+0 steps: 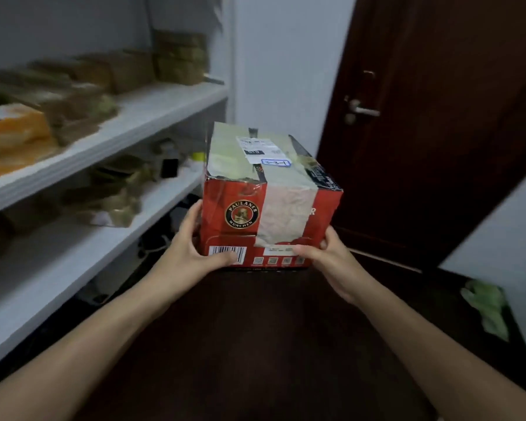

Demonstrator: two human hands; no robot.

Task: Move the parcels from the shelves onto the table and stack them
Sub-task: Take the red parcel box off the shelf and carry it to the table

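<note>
Between left fingers [223, 259] and right fingers [306, 250], red parcel [274, 208] held.

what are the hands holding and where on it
A red Paulaner carton parcel, held at its lower near corners: left hand at the left corner, right hand at the right, thumbs on the front face.

Upper left: brown parcels [82, 86] on the shelves [152, 113] are smeared by blur, so count and markings are not determinable. Orange parcel [12, 132] is cut by the left edge. Red box [234, 192]: shipping label [255, 148] print is too small to read, and tape covers part of the front lettering. Fingertips of left hand [192, 253] and right hand [331, 259] are hidden behind the box's sides. Green item [489, 308], lower right, is unidentifiable.
</note>
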